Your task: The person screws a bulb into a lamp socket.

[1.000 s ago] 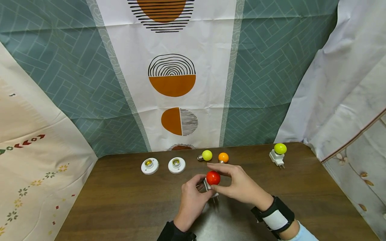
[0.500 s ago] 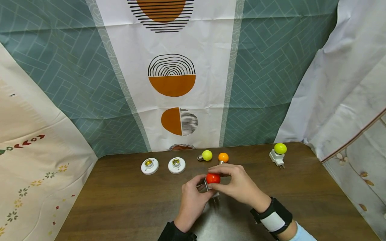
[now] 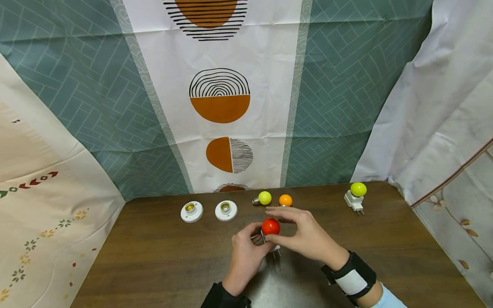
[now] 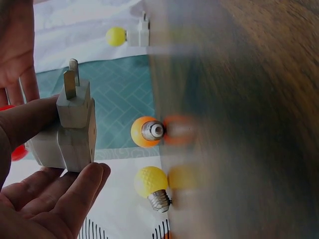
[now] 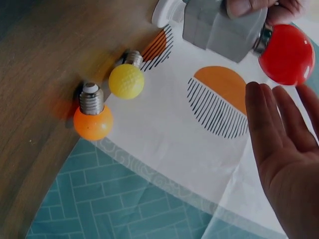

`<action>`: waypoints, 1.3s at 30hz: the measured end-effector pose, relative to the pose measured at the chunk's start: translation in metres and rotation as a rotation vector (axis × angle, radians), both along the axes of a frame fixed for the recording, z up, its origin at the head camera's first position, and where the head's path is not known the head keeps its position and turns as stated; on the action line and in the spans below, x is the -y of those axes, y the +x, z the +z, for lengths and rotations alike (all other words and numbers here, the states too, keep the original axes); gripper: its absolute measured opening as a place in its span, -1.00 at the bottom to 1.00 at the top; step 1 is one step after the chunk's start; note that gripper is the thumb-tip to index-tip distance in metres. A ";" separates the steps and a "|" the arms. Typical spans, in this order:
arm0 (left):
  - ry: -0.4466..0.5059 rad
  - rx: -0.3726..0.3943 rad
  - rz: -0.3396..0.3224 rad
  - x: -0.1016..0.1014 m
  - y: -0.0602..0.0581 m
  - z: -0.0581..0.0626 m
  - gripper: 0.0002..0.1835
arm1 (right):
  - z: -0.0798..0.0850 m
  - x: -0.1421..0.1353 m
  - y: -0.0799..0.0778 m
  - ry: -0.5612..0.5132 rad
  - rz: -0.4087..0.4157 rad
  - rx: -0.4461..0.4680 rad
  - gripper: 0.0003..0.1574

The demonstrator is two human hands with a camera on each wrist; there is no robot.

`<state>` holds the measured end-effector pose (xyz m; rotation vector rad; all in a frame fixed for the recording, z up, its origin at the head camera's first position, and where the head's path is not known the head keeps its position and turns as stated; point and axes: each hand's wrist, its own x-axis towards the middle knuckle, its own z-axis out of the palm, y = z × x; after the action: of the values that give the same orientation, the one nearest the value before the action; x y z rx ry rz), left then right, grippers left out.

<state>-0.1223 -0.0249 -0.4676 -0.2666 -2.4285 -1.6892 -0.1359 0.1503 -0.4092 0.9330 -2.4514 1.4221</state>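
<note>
My left hand (image 3: 244,252) grips a white plug-in lamp socket (image 4: 62,142) between thumb and fingers, its two metal prongs on the side away from the bulb. A red light bulb (image 3: 271,226) sits in the socket's opening, with a bit of metal base showing between them in the right wrist view. Around the red bulb stands my right hand (image 3: 304,235), its fingers spread and fairly straight. In the right wrist view those fingers (image 5: 264,114) lie close beside the bulb; whether the fingertips touch it I cannot tell.
Beyond the hands lie a yellow bulb (image 3: 264,198) and an orange bulb (image 3: 285,200). Two round white lamp holders (image 3: 191,211) stand to their left. At the back right is another plug-in socket (image 3: 353,202) with a yellow-green bulb (image 3: 358,189) in it. Cloth hangs behind the table (image 3: 154,261).
Half a second ago my right fingers closed in on the red bulb; now they have spread apart around it. My left hand keeps its grip on the socket in nearly the same place.
</note>
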 end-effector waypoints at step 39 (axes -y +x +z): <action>0.024 -0.020 0.002 0.000 -0.001 0.002 -0.59 | -0.002 0.000 0.001 -0.017 -0.071 -0.007 -0.43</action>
<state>-0.1229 -0.0251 -0.4657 -0.2768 -2.3915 -1.7060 -0.1350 0.1502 -0.4107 0.8370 -2.4375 1.4123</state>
